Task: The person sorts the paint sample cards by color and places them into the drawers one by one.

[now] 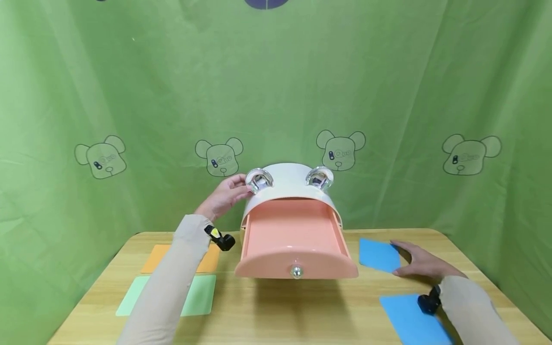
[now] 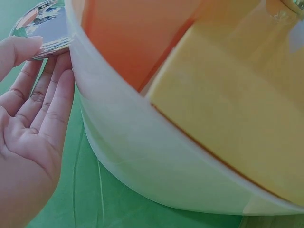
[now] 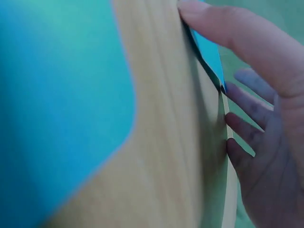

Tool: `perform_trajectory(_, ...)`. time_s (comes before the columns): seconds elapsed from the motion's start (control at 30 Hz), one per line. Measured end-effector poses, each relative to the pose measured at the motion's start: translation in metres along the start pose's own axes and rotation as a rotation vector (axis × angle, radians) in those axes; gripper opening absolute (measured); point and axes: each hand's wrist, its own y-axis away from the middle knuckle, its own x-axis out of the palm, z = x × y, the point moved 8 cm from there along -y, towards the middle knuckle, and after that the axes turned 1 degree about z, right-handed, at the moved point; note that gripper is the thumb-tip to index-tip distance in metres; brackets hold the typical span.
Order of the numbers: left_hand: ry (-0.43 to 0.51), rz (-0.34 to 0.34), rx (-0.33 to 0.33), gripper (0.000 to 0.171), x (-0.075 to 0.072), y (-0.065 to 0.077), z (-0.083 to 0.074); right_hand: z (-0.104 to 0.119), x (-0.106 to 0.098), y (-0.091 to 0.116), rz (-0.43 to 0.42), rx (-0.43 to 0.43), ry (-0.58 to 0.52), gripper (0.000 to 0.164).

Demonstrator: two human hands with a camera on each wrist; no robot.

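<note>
A white rounded drawer box (image 1: 288, 179) with two silver ears stands at the middle, its pink drawer (image 1: 291, 225) pulled out toward me. My left hand (image 1: 224, 195) is at the box's left side. In the left wrist view, its thumb lies on the silver ear (image 2: 50, 31) while the fingers reach behind it against the white shell (image 2: 123, 123). At the right, my right hand (image 1: 424, 262) spans the right edge of a blue card (image 1: 379, 255) between thumb and forefinger. That card's edge looks slightly raised in the right wrist view, where the other fingers extend past the table edge.
A second blue card (image 1: 414, 318) lies nearer me, partly under the right forearm. On the left, an orange card (image 1: 155, 258) and a light green card (image 1: 200, 294) lie beneath the left forearm. A green curtain (image 1: 276, 96) hangs behind the wooden table (image 1: 302, 321).
</note>
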Motion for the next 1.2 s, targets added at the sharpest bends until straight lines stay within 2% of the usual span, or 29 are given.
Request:
perform_trajectory(0.13, -0.011, 0.001, -0.004, 0.041, -0.001, 0.000, -0.001, 0.002, -0.004, -0.002, -0.036, 0.020, 0.007, 0.089)
perform_trajectory(0.27, -0.022, 0.010, -0.002, 0.042, 0.000, -0.003, 0.001, 0.009, -0.012, 0.000, -0.051, 0.024, -0.014, 0.083)
perform_trajectory(0.43, -0.040, 0.017, 0.003, 0.042, 0.002, -0.004, 0.001, 0.037, -0.039, 0.009, -0.079, 0.001, -0.052, 0.074)
perform_trajectory(0.53, -0.035, 0.010, 0.008, 0.041, 0.002, -0.003, 0.000, 0.067, -0.058, 0.011, -0.092, -0.066, -0.090, 0.070)
perform_trajectory(0.67, -0.018, 0.003, 0.011, 0.041, 0.000, -0.001, -0.001, 0.118, -0.080, 0.010, -0.122, -0.217, -0.056, 0.067)
perform_trajectory(0.83, -0.011, 0.004, 0.011, 0.041, -0.001, 0.000, -0.001, 0.189, -0.093, 0.013, -0.154, -0.414, -0.018, 0.067)
perform_trajectory(0.93, -0.007, 0.007, 0.018, 0.040, 0.000, 0.000, -0.001, 0.227, -0.092, 0.015, -0.135, -0.507, -0.051, 0.068)
perform_trajectory(1.03, 0.004, 0.012, 0.024, 0.040, 0.001, -0.001, -0.001, 0.260, -0.085, 0.016, -0.099, -0.563, -0.073, 0.069)
perform_trajectory(1.1, 0.007, 0.015, 0.026, 0.039, 0.001, -0.001, -0.001, 0.276, -0.076, 0.014, -0.082, -0.569, -0.069, 0.070)
perform_trajectory(1.2, 0.006, 0.010, 0.021, 0.039, 0.001, -0.001, -0.001, 0.294, -0.060, 0.007, -0.090, -0.534, -0.006, 0.071)
